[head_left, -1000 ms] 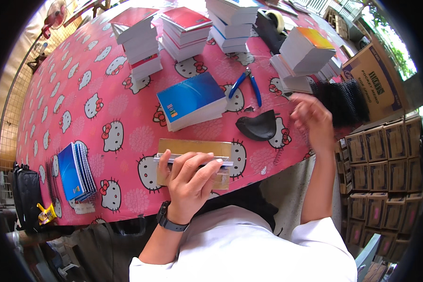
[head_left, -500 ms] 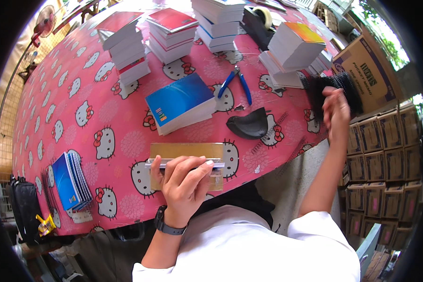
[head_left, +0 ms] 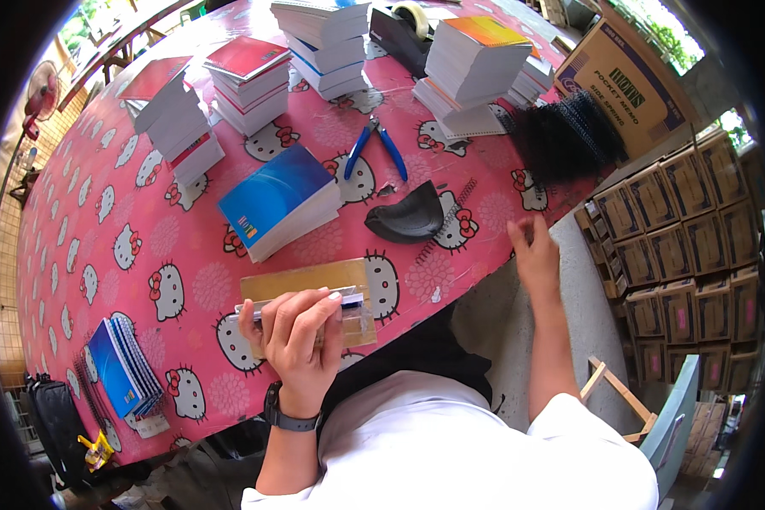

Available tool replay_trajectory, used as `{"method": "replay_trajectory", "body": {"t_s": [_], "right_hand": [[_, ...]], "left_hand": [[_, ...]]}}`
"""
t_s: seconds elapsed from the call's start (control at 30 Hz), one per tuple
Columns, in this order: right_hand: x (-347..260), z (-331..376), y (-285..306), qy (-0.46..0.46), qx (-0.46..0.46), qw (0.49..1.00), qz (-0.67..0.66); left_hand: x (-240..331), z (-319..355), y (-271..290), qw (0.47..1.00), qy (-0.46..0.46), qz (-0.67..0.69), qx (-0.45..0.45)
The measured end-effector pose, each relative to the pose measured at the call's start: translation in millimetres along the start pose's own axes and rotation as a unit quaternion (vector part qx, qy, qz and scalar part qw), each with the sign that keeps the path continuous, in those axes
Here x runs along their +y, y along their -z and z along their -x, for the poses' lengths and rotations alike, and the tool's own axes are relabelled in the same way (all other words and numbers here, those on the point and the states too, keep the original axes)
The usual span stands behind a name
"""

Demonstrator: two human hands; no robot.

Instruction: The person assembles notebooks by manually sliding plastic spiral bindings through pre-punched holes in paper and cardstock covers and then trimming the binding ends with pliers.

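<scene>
a small notepad block [head_left: 302,308] lies across a brown cardboard sheet [head_left: 306,285] at the table's near edge, about six o'clock. the left hand [head_left: 293,336] curls closed over it, gripping. at three o'clock the right hand [head_left: 535,255] hovers off the pink patterned table [head_left: 102,229], fingers loosely bent, seemingly holding nothing. at one o'clock lie a black curved piece [head_left: 405,219], a spiral wire [head_left: 446,225] and blue-handled pliers [head_left: 374,146].

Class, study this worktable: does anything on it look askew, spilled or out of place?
One stack of notebooks at the table's far left leans, its layers fanned and slid sideways, while the neighbouring red-covered stack stands square. A loose spiral wire lies alone beside the black curved pad, apart from the black pile of spirals.
</scene>
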State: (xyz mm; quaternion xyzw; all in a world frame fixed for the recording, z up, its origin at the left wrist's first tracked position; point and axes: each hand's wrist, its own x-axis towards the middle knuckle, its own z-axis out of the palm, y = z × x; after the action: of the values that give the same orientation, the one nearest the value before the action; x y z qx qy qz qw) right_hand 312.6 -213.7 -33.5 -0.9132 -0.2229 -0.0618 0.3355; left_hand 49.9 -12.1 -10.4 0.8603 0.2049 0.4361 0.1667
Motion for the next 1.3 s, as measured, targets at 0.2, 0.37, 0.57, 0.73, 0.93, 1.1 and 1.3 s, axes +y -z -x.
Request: {"method": "replay_trajectory", "body": {"t_s": [0.2,0.37,0.57,0.73,0.93,1.1,1.3], "right_hand": [[-58.6,-71.1,-62.4,-0.004,-0.142,0.98,0.141],[-81.3,-115.3,-47.9,0.108,-0.169,0.969,0.145],[-70.4,-142.3,21.8,0.049,-0.034,0.998,0.025],[-117.9,-39.6,14.7,0.234,-0.259,0.913,-0.21],[-146.3,21.5,-11.7,0.26,-0.376,0.832,-0.314],[-147.1,18.1,-14.3,0.279,-0.355,0.839,-0.304],[-144.3,18.3,-16.0,0.33,-0.336,0.834,-0.287]], "left_hand": [[-0.9,1.3,-0.5,1.0,-0.004,-0.004,0.012],[-1.9,2.6,-2.7,1.0,-0.008,-0.005,0.016],[-1.0,3.5,-1.8,1.0,-0.004,0.004,0.01],[1.1,1.4,6.6,1.0,0.0,0.002,-0.002],[1.8,2.0,5.5,1.0,0.002,0.008,-0.002],[2.9,1.6,5.7,1.0,0.013,0.011,0.006],[2.0,3.8,4.2,1.0,0.019,0.011,0.008]]}}
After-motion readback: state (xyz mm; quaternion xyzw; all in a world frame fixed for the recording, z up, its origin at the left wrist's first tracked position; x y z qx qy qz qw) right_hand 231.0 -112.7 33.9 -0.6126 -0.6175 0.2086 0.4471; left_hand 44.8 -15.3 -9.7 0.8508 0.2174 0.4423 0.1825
